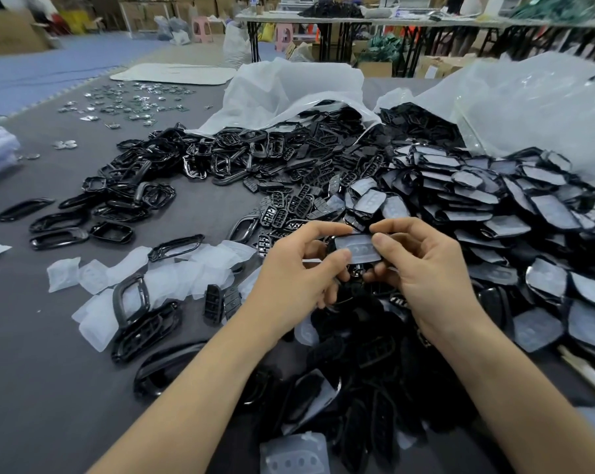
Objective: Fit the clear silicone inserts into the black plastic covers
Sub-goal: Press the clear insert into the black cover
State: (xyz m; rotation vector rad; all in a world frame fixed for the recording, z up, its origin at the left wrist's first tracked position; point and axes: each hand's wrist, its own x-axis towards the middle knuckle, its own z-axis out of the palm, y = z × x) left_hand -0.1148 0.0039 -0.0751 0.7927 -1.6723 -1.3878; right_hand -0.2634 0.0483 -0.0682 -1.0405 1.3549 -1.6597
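Note:
My left hand [296,268] and my right hand [422,268] together hold one black plastic cover with a clear silicone insert [357,248] lying in it. Both thumbs press on the insert's top face while curled fingers grip the cover from below; most of the cover is hidden by my fingers. A heap of loose clear inserts [173,271] lies left of my hands. Empty black covers [289,206] lie just beyond my hands. Covers with inserts in them [514,213] are stacked on the right.
Black oval frames [145,186] are strewn over the grey table [67,354] at left and in front. Two open plastic bags [289,90] spill black parts at the back. Small shiny metal pieces [125,104] lie far left.

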